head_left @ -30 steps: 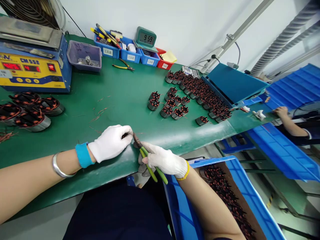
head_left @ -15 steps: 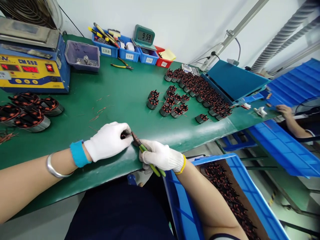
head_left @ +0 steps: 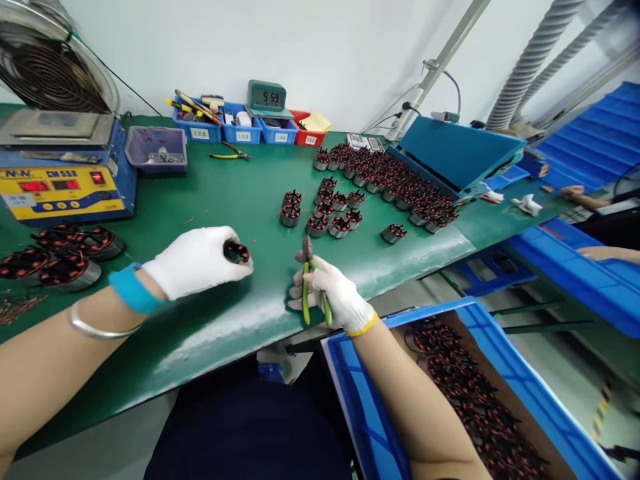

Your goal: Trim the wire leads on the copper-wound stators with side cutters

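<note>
My left hand (head_left: 200, 262), in a white glove, is closed around a motor stator (head_left: 235, 252). Its black and copper-coloured end shows between thumb and fingers, with a thin wire sticking out; the glove hides the rest. To the right, my gloved right hand (head_left: 327, 290) grips green-handled cutting pliers (head_left: 307, 267), their jaws pointing away from me. The pliers and the held stator are apart. Just beyond the pliers, several loose stators (head_left: 340, 227) stand on the green table (head_left: 240, 193), and one stator (head_left: 394, 233) stands alone to their right.
A dense block of stators (head_left: 385, 175) lines the back right. At left are a CM 558 device (head_left: 65, 193), more stators (head_left: 70, 267) and wire scraps (head_left: 17, 303). Yellow-handled pliers (head_left: 230, 156) lie behind. A blue crate (head_left: 367, 400) sits lower right; a co-worker's arm (head_left: 607, 253) shows far right.
My hands have drawn apart: the left went left with the stator, the right moved right and up with the pliers. The pliers no longer meet the stator, and their handles have spread. The view shifted.
</note>
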{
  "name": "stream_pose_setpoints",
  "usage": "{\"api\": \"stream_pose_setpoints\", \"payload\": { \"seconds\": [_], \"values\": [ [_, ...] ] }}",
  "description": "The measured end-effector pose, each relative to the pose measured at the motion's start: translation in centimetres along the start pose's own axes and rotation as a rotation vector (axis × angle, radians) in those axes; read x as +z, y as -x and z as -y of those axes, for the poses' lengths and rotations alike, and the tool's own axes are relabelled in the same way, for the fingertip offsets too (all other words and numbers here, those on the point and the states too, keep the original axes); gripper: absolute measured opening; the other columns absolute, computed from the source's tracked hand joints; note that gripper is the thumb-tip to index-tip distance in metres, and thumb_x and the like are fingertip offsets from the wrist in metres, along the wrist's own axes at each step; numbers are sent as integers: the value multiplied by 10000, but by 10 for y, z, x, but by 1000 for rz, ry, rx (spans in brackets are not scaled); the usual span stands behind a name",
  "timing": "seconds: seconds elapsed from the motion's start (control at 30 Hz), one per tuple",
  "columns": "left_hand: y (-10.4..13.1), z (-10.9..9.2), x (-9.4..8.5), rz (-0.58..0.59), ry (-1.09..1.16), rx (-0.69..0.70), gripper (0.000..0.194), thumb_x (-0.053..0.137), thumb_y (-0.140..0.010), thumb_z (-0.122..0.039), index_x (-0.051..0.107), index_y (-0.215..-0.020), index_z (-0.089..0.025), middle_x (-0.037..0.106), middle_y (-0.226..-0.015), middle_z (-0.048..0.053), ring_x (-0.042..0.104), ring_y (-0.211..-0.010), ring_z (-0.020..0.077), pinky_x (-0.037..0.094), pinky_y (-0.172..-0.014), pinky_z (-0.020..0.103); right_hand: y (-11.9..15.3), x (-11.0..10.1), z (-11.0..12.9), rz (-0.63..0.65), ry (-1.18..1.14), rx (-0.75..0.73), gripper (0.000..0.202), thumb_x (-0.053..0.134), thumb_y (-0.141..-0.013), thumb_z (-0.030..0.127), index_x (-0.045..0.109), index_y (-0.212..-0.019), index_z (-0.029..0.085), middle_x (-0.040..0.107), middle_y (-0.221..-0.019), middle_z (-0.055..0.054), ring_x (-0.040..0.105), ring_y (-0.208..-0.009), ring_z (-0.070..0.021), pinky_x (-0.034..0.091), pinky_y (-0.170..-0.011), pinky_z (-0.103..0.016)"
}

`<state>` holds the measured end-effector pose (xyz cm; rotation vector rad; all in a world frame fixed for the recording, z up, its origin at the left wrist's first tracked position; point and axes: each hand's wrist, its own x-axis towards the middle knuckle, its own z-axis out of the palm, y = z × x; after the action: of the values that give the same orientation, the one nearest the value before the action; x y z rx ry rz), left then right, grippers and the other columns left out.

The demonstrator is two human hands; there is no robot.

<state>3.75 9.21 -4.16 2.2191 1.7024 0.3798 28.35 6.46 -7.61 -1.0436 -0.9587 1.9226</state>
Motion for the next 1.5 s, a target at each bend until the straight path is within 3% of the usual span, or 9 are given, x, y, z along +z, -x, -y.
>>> {"api": "stream_pose_setpoints", "payload": {
  "seconds": [0.3,0.43,0.53,0.63,0.8,1.0,1.2,1.33,1.5],
  "values": [
    [-75,-62,43,-44,-139,-8,496,534,-746,-494,574,-1094,-143,631,-1090,168,638,-874,310,484,-672,367,-6,-18,1,-390,-250,-488,445,576,-699,343,411,-1108,280,510,-809,35,600,-700,-149,556,-711,-410],
    [-63,-86,66,-224,-192,171,668,495,-809,-446,338,-1371,-121,256,-1511,196,475,-1211,361,416,-938,446,-8,-26,0,-555,-240,-658,413,511,-734,346,407,-1131,301,493,-870,25,596,-737,-134,538,-692,-349],
    [-56,-102,98,-83,-206,474,795,489,-790,-602,330,-1404,-122,274,-1523,155,289,-1367,349,279,-1091,452,-9,-31,-2,-679,-80,-753,458,487,-749,324,394,-1197,311,506,-942,5,583,-703,-120,506,-619,-283],
    [-58,-104,120,27,-215,470,894,401,-774,-722,337,-1416,-104,309,-1507,168,248,-1389,360,194,-1131,491,-7,-33,-5,-716,198,-799,569,449,-782,312,312,-1334,285,522,-1033,-41,585,-735,-136,510,-661,-300],
    [-37,-65,111,-27,-237,328,976,342,-773,-764,326,-1412,-26,276,-1498,249,226,-1395,389,165,-1136,516,1,-28,-9,-642,961,-698,670,454,-820,299,232,-1442,184,549,-1134,-113,579,-975,-216,485,-858,-360],
    [13,13,79,-74,-376,83,965,325,-772,-775,330,-1423,-62,265,-1511,225,235,-1399,377,178,-1136,512,-11,-25,-7,-505,1906,-439,578,462,-850,290,383,-1402,134,572,-1111,-149,564,-909,-291,469,-731,-387],
    [66,58,35,-281,-484,-145,893,493,-753,-666,324,-1413,-87,262,-1520,198,237,-1406,334,189,-1154,474,-29,-20,-6,-412,2017,-658,489,455,-884,277,475,-1319,53,553,-1191,-215,533,-1030,-334,414,-891,-468],
    [110,88,9,-592,-516,-434,579,572,-747,-534,524,-1199,-174,311,-1494,163,294,-1368,360,296,-1095,508,-20,19,-29,60,1897,-764,595,538,-845,415,469,-1363,131,460,-1382,-183,412,-1259,-353,285,-1073,-511],
    [120,122,-6,-547,-448,-437,237,565,-780,-402,633,-874,-195,514,-1332,137,421,-1271,363,384,-1017,523,-40,99,-56,507,1800,-729,818,561,-765,622,419,-1415,146,327,-1493,-197,245,-1384,-392,81,-1128,-592]
  ]
}}
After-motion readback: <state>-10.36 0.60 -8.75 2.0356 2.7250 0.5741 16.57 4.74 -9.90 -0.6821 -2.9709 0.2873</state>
